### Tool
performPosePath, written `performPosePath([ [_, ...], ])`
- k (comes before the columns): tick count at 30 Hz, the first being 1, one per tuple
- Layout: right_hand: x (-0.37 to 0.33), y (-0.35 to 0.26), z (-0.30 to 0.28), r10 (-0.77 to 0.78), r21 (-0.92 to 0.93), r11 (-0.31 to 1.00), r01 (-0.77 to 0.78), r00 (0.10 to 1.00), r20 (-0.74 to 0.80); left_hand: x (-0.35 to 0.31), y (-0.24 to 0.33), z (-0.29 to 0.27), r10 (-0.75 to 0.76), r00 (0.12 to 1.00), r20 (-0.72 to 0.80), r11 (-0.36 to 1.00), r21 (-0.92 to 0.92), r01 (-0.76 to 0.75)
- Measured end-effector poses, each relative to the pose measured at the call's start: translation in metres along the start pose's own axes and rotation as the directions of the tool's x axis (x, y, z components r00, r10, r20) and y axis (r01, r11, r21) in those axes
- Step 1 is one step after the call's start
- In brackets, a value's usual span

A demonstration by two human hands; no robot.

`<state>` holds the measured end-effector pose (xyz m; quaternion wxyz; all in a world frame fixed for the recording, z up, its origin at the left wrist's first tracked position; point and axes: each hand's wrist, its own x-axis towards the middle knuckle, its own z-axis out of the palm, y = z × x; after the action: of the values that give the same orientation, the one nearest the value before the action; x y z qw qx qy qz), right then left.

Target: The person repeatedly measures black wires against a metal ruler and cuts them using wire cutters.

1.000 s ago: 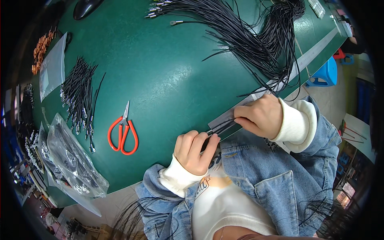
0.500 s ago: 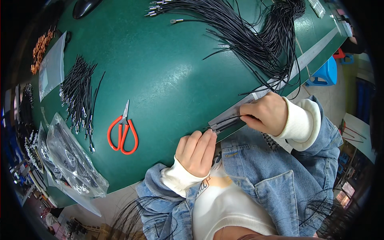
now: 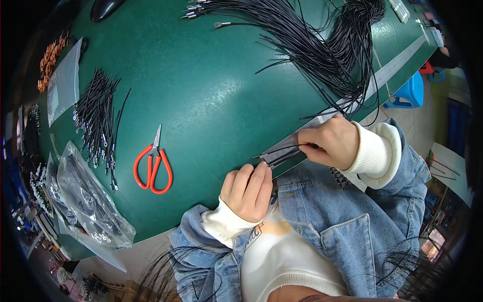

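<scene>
Bags (image 3: pixel 93 196), clear plastic, and a pile of short black cables (image 3: pixel 95 113) lie left of the red-handled scissors (image 3: pixel 155 152). Right of the scissors, left hand (image 3: pixel 246 195) bent, fingers together, tips at dark strands (image 3: pixel 284 157); grip cannot be told. Farther right, right hand (image 3: pixel 329 143) curled, thumb and forefinger pinched on a thin black cable (image 3: pixel 282 149). Bundled long cables (image 3: pixel 342 50), up and right of the scissors, cover part of a grey strip (image 3: pixel 400 64).
</scene>
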<state>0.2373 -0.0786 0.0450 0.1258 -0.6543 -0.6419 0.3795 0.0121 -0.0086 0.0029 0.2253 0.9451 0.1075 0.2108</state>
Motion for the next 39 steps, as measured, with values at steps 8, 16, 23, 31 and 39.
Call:
performPosePath([
  [8,0.002,-0.004,0.003,0.003,0.001,1.0,-0.003,1.0,-0.012,0.002,0.002,-0.001,-0.088,0.994,-0.058,0.995,-0.043,0.085],
  [16,-0.001,0.002,-0.005,-0.012,0.007,1.0,0.012,0.999,-0.032,0.002,0.002,-0.001,-0.099,0.994,-0.04,0.993,-0.062,0.096],
  [23,0.0,0.001,-0.002,-0.016,-0.044,0.999,0.016,1.0,-0.013,0.001,0.002,-0.007,-0.129,0.992,-0.001,0.988,-0.091,0.128],
  [31,0.0,0.003,-0.009,0.018,-0.065,0.998,-0.015,0.998,0.054,0.003,0.001,-0.005,-0.108,0.994,-0.007,0.987,-0.117,0.106],
  [39,0.004,0.008,-0.01,-0.099,0.049,0.993,0.105,0.99,-0.103,0.005,0.002,-0.004,-0.087,0.996,-0.006,0.99,-0.11,0.085],
])
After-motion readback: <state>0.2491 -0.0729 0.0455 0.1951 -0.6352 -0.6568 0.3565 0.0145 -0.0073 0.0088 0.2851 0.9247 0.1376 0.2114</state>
